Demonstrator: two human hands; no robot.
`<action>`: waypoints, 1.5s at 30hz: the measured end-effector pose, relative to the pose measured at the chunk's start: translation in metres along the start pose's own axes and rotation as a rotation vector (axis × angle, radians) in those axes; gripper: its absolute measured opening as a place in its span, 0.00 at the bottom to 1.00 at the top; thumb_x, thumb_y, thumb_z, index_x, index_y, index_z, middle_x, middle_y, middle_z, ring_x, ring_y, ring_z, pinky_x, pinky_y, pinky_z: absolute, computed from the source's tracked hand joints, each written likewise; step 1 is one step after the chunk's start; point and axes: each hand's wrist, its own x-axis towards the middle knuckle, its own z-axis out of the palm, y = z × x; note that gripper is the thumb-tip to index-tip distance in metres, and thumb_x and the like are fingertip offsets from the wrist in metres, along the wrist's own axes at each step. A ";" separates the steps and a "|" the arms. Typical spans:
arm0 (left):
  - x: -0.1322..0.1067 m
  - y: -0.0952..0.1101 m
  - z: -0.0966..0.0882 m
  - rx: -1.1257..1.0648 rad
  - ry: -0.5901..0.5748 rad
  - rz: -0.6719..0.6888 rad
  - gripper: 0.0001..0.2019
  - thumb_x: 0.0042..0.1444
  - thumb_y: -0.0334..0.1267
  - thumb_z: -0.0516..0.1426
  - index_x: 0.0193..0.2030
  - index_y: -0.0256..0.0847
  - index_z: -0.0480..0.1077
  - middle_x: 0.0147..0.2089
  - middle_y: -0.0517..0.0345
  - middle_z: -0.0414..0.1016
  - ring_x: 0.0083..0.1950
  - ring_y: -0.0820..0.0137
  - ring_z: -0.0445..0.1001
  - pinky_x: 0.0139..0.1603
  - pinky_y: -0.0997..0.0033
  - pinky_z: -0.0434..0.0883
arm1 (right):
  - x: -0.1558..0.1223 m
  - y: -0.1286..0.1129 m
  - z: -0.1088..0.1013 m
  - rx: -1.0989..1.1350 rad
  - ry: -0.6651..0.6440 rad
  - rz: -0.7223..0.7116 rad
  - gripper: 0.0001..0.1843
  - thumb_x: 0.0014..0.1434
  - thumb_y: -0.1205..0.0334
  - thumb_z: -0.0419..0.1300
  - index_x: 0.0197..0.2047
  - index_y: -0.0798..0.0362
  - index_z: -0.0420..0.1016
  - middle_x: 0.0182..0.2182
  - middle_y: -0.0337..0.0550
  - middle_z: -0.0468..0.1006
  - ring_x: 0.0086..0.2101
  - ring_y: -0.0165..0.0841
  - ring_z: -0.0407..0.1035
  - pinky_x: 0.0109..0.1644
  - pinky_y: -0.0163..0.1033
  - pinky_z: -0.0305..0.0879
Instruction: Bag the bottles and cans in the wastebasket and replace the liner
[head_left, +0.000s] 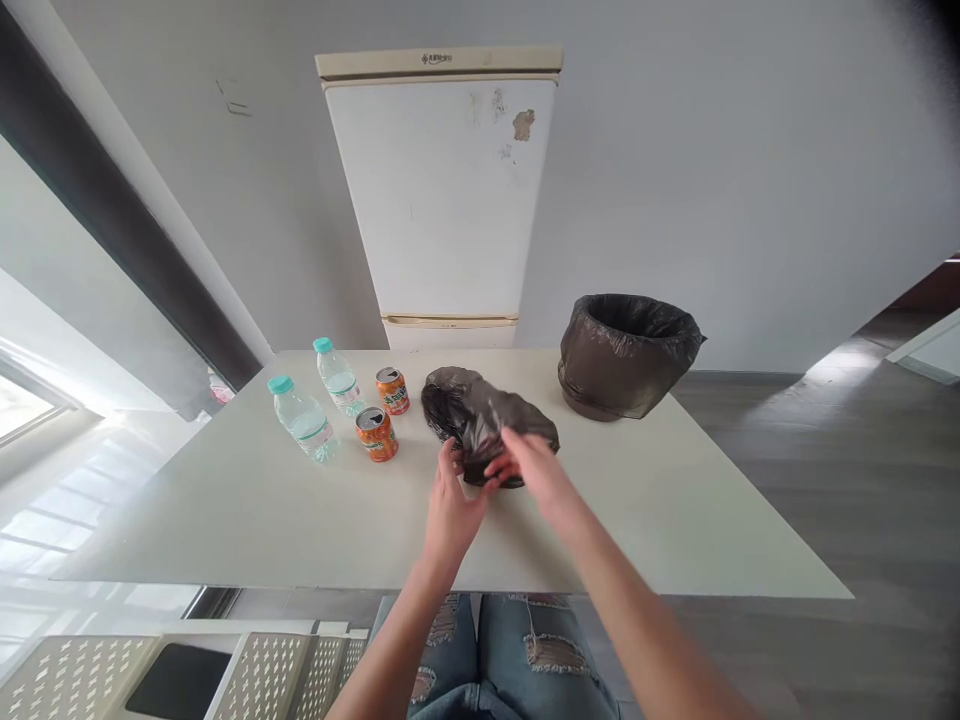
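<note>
A crumpled black trash bag (480,410) lies on the white table in front of me. My left hand (454,505) is at its near edge, fingers curled against the plastic and thumb pointing right. From the right, my right hand (529,465) holds the near side of the same bag, its fingers bent and slightly blurred. The fingertips of both hands nearly meet there. Folds of the bag partly hide what the fingers grip.
Left on the table (300,540) stand two clear bottles with teal caps, one nearer (304,420) and one farther (340,378), beside two orange cans (376,436) (392,392). A bin lined with a black bag (619,360) stands at the back right. Behind is a white fridge (450,200).
</note>
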 end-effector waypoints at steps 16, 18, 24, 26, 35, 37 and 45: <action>0.011 -0.005 -0.029 0.109 -0.045 0.191 0.17 0.54 0.32 0.59 0.50 0.48 0.68 0.37 0.56 0.75 0.38 0.59 0.76 0.41 0.59 0.71 | -0.042 0.053 -0.038 -0.352 0.313 -0.344 0.11 0.52 0.56 0.63 0.37 0.51 0.80 0.41 0.53 0.81 0.44 0.49 0.73 0.52 0.55 0.70; 0.034 0.020 -0.040 0.174 -0.012 0.143 0.17 0.49 0.28 0.59 0.45 0.49 0.67 0.34 0.58 0.73 0.35 0.61 0.74 0.40 0.61 0.70 | -0.017 0.025 -0.040 0.014 0.332 -0.168 0.10 0.50 0.54 0.62 0.29 0.52 0.76 0.30 0.47 0.78 0.34 0.43 0.72 0.41 0.48 0.70; 0.067 0.108 -0.091 0.267 0.209 0.312 0.24 0.49 0.26 0.53 0.53 0.47 0.69 0.35 0.59 0.73 0.35 0.62 0.72 0.41 0.65 0.67 | -0.067 -0.073 -0.057 0.087 0.668 -0.665 0.12 0.61 0.51 0.62 0.43 0.50 0.76 0.33 0.41 0.77 0.33 0.34 0.71 0.37 0.37 0.66; 0.049 0.105 -0.102 0.240 0.425 0.434 0.19 0.51 0.28 0.55 0.50 0.47 0.69 0.40 0.58 0.76 0.38 0.63 0.74 0.44 0.66 0.69 | -0.107 -0.065 -0.050 -0.164 0.863 -0.827 0.14 0.60 0.51 0.65 0.44 0.50 0.78 0.35 0.44 0.78 0.37 0.39 0.74 0.42 0.40 0.69; -0.029 -0.018 -0.153 0.381 0.219 0.259 0.18 0.45 0.29 0.55 0.45 0.47 0.72 0.35 0.60 0.80 0.32 0.66 0.75 0.38 0.70 0.70 | -0.194 0.018 -0.029 -0.817 -0.464 -0.247 0.20 0.51 0.58 0.70 0.50 0.42 0.85 0.49 0.49 0.85 0.47 0.52 0.80 0.48 0.48 0.74; -0.032 -0.019 -0.163 0.378 0.234 0.249 0.18 0.45 0.29 0.54 0.44 0.46 0.70 0.33 0.61 0.79 0.32 0.67 0.75 0.38 0.71 0.70 | -0.203 -0.003 -0.048 -0.765 -0.567 -0.190 0.15 0.54 0.56 0.72 0.47 0.38 0.85 0.43 0.44 0.86 0.43 0.46 0.80 0.47 0.45 0.73; -0.040 -0.006 -0.154 0.341 0.248 0.186 0.17 0.46 0.28 0.52 0.43 0.46 0.69 0.32 0.65 0.76 0.31 0.70 0.75 0.36 0.74 0.66 | -0.163 -0.017 -0.012 -0.652 -0.129 -0.337 0.60 0.42 0.40 0.81 0.75 0.34 0.63 0.70 0.49 0.66 0.63 0.51 0.69 0.64 0.51 0.71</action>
